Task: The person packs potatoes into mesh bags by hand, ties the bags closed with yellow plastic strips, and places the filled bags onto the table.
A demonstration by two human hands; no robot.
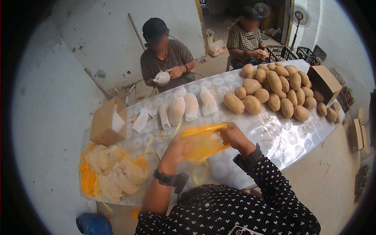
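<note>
An orange mesh bag is stretched between my two hands above the table. My left hand, blurred, grips its left side, and my right hand holds its upper right edge. Yellow drawstrings hang below the bag, and another runs left over the tabletop. Just beyond my hands, several potatoes in white foam net sleeves stand or lean together. A flat foam net sleeve lies to their left. At the left, filled mesh bags of foam-wrapped potatoes rest beside a bundle of orange mesh bags.
Bare potatoes are heaped on the right of the covered table, some spilling from a cardboard box. Another cardboard box stands at the left. Across the table, one person holds a foam-wrapped item; another person sits farther back.
</note>
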